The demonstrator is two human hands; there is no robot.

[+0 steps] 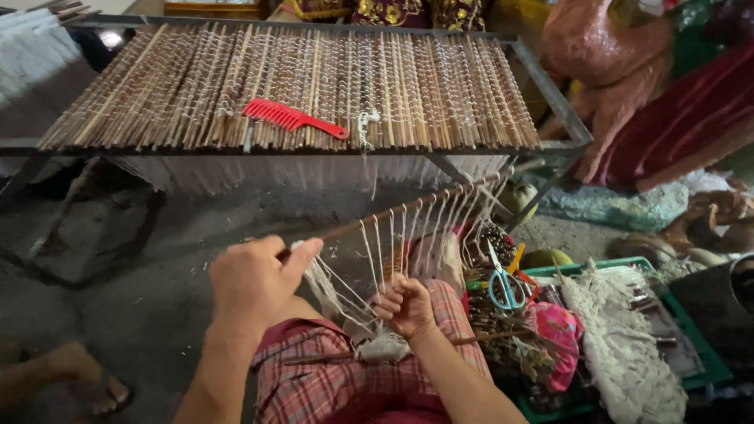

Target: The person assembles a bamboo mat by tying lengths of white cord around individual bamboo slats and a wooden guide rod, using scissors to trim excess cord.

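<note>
Beyond the hand, a metal-framed rack (550, 94) stands across the scene, its top laid with rows of thin sticks (196, 86) strung with pale thread. 1 red comb (290, 118) lies on those sticks. A white fringe (259, 173) hangs under the rack's near edge. The floor (118, 267) below and left of the hand is grey, rough and dusty, with small pale scraps on it. Far right of the hand, heaps of pink and red cloth (667, 102) pile up behind the frame. At lower right a green tray (699, 345) sits on the ground. Light is soft and even, brighter at upper left.
</note>
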